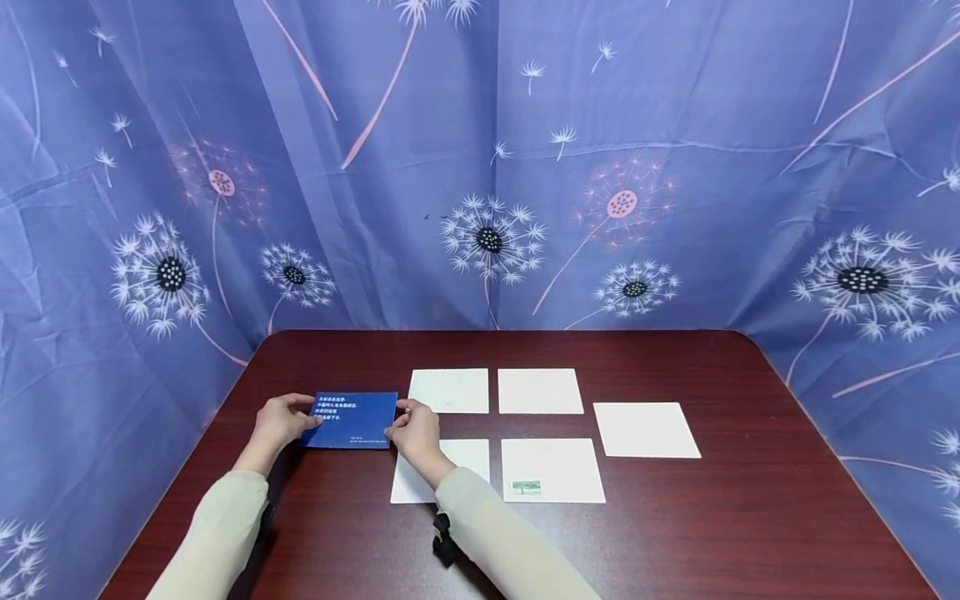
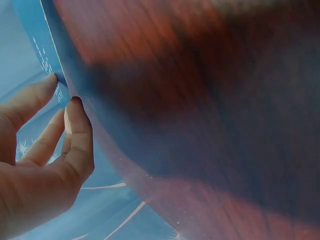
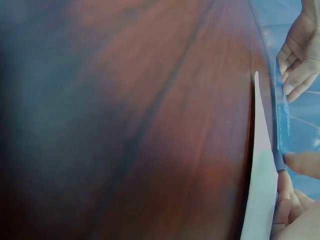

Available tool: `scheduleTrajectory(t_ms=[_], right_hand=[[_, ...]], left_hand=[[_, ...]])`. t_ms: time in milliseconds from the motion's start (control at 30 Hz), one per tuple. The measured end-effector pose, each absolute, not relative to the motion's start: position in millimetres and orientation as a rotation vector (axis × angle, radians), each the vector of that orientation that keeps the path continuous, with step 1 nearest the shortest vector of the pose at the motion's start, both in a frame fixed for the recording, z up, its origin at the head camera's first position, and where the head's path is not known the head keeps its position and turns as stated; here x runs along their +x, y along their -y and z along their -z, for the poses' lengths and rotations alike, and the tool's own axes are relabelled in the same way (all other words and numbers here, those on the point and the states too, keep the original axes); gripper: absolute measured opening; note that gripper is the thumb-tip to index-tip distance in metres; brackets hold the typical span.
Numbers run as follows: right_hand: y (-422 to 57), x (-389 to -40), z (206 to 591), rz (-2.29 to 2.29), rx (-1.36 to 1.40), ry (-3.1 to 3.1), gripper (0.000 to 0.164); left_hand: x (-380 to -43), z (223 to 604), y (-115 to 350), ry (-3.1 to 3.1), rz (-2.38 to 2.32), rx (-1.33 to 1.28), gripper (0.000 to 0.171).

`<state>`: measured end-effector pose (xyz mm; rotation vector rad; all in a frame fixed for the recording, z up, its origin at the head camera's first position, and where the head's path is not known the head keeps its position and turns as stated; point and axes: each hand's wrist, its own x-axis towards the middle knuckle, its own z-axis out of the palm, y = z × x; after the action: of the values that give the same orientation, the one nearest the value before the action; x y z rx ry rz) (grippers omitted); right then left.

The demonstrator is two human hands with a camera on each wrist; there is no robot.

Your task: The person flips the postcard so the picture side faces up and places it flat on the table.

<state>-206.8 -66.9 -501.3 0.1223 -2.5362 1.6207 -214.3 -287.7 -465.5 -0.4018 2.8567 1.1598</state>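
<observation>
A blue card [image 1: 352, 422] printed with white lettering is held by its two ends over the left part of a dark red-brown worktop [image 1: 720, 525]. Its left end is pinched between the thumb and fingers of the left hand [image 1: 277, 423]; its right end is pinched by the right hand [image 1: 417, 433]. Five white cards are laid out to the right: two in a far row [image 1: 450, 391] [image 1: 540, 391], two in a near row [image 1: 474, 460] [image 1: 552, 469] and one set apart at the far right [image 1: 647, 430]. The near-left card is partly covered by the right hand and forearm. A small green picture [image 1: 526, 487] is borne by the near-right card, at its lower left corner.

From the left wrist, the blue card is seen nearly edge-on, with the thumb pressed on the lettered face, a detail less plain from the head view. From the right wrist, both hands are caught at the card's opposite ends, though whether its underside is touching the worktop cannot be told from so low an angle. The scene is backed by a blue curtain [image 1: 375, 242] patterned with dandelions.
</observation>
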Motion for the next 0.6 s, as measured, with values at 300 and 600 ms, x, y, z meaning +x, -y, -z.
scheduleTrajectory(t_ms=[300, 600], right_hand=[[66.4, -207.5, 497.2, -1.522, 0.157, 2.605, 0.041], [65.2, -208.5, 496.9, -1.362, 0.174, 2.7, 0.041]], left_hand=[[-218.1, 469.3, 286.4, -2.879, -1.034, -0.366, 0.043], [-218.2, 472.5, 285.0, -2.864, -1.063, -0.377, 0.042]])
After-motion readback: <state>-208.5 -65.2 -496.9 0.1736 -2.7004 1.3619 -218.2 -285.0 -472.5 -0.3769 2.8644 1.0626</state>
